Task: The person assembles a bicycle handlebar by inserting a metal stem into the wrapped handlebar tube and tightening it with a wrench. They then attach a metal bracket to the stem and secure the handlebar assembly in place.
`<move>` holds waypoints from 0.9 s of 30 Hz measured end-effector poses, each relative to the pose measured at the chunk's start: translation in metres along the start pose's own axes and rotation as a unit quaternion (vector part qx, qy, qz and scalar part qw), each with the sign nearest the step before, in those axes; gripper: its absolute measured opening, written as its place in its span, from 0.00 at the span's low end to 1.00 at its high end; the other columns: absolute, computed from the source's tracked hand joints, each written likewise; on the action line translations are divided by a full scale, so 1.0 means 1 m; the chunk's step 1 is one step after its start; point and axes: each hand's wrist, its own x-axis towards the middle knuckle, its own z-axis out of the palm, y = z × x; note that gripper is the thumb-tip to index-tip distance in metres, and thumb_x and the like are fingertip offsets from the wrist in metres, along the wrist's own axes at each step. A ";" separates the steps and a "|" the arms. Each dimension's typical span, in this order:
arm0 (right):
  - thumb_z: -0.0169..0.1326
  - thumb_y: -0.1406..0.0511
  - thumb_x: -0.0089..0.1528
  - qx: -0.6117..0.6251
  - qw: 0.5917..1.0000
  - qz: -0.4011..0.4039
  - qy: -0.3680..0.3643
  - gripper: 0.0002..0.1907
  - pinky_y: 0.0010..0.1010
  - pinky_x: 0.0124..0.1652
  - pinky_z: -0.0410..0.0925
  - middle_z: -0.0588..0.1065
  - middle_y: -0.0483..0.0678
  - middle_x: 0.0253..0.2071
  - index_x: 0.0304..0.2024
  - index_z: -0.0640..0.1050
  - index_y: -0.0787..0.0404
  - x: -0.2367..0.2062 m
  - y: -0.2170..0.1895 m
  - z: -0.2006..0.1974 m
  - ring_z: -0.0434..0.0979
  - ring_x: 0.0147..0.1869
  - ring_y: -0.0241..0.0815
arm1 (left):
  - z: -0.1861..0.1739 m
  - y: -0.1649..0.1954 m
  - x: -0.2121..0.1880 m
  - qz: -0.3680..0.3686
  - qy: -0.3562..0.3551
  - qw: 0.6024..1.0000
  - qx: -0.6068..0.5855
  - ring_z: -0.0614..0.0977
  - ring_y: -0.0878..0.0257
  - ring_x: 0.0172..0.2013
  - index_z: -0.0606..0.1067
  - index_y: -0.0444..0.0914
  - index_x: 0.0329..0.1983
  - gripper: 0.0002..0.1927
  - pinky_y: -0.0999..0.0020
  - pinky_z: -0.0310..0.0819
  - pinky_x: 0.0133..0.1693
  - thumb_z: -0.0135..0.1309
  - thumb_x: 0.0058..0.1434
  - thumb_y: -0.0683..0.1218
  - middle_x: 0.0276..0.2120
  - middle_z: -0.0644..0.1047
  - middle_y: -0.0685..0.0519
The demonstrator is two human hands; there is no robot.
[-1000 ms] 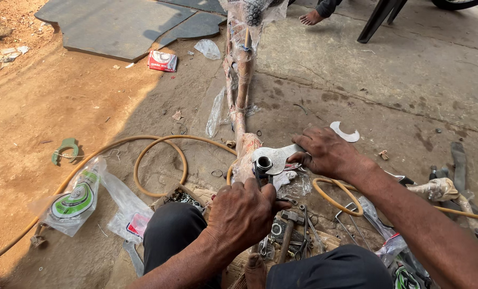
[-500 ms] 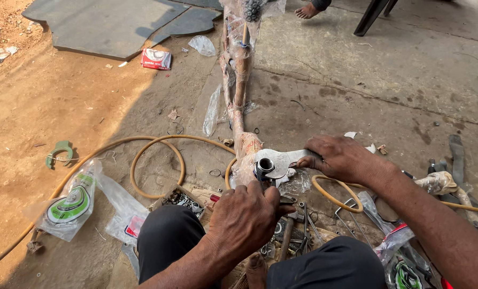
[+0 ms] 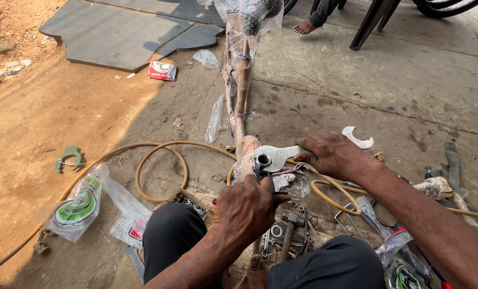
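Though partly hidden, left hand (image 3: 244, 210) seemingly gripping frame (image 3: 239, 115).

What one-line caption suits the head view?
Right hand turns a flat silver spanner on a plastic-wrapped bicycle frame while left hand steadies it.

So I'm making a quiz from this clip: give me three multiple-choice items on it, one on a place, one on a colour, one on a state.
1. Where does the small red box lie?
A. by the dark mat
B. on the person's knee
C. under the hammer

2. What colour is the hose looped on the ground?
A. blue
B. yellow-orange
C. black

3. What is the right hand doing?
A. hanging free
B. holding the flat wrench
C. gripping the hammer

A: the box sits at the mat's edge.
B: the loop is yellow-orange.
B: its fingers close on the wrench handle.
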 end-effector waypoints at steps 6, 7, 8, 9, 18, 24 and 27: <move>0.42 0.42 0.64 0.007 1.000 0.009 0.022 0.34 0.45 0.44 0.73 0.79 0.53 0.36 0.55 0.78 0.59 -0.004 -0.005 0.004 0.80 0.44 0.52 | 0.001 -0.007 0.000 0.005 -0.005 1.000 -0.002 0.72 0.62 0.13 0.72 0.35 0.29 0.33 0.61 0.63 0.12 0.39 0.72 0.66 0.19 0.70 0.48; 0.43 0.41 0.63 0.012 1.000 0.019 0.015 0.34 0.45 0.44 0.74 0.79 0.53 0.36 0.56 0.78 0.59 -0.005 -0.007 0.003 0.80 0.44 0.51 | 0.001 -0.007 0.000 0.013 0.012 1.000 -0.001 0.72 0.62 0.13 0.72 0.35 0.29 0.32 0.61 0.63 0.12 0.39 0.72 0.66 0.18 0.70 0.48; 0.43 0.42 0.64 0.010 0.999 0.013 0.027 0.33 0.45 0.44 0.74 0.79 0.52 0.36 0.55 0.78 0.58 -0.006 -0.008 0.003 0.81 0.44 0.52 | 0.001 -0.007 -0.001 0.019 0.027 0.999 -0.001 0.72 0.62 0.13 0.72 0.35 0.29 0.32 0.61 0.63 0.12 0.39 0.72 0.66 0.18 0.70 0.48; 0.43 0.42 0.64 0.010 0.999 0.009 0.038 0.32 0.45 0.44 0.74 0.79 0.52 0.37 0.54 0.79 0.58 -0.007 -0.010 0.002 0.81 0.45 0.52 | 0.001 -0.007 -0.001 0.019 0.030 0.999 0.001 0.72 0.62 0.13 0.72 0.35 0.29 0.32 0.60 0.64 0.12 0.40 0.72 0.66 0.19 0.70 0.47; 0.43 0.42 0.64 -0.017 0.995 0.096 0.011 0.30 0.48 0.45 0.73 0.79 0.52 0.35 0.53 0.78 0.55 -0.019 -0.036 -0.007 0.81 0.42 0.51 | 0.003 -0.009 -0.001 0.017 0.028 0.999 -0.014 0.74 0.61 0.13 0.72 0.35 0.29 0.30 0.60 0.66 0.12 0.41 0.71 0.65 0.19 0.70 0.47; 0.42 0.43 0.66 -0.040 0.986 0.160 0.001 0.29 0.49 0.47 0.71 0.78 0.50 0.36 0.51 0.78 0.56 -0.030 -0.055 -0.008 0.80 0.43 0.51 | 0.004 -0.009 -0.001 0.017 0.024 1.000 0.002 0.74 0.62 0.13 0.73 0.36 0.29 0.29 0.59 0.66 0.10 0.41 0.72 0.64 0.18 0.69 0.48; 0.42 0.43 0.66 -0.051 0.978 0.202 -0.018 0.29 0.50 0.48 0.71 0.78 0.49 0.34 0.52 0.78 0.56 -0.032 -0.066 -0.008 0.80 0.42 0.48 | 0.004 -0.011 -0.001 0.011 0.003 1.000 -0.005 0.74 0.63 0.13 0.72 0.36 0.28 0.29 0.60 0.66 0.10 0.40 0.73 0.63 0.18 0.69 0.49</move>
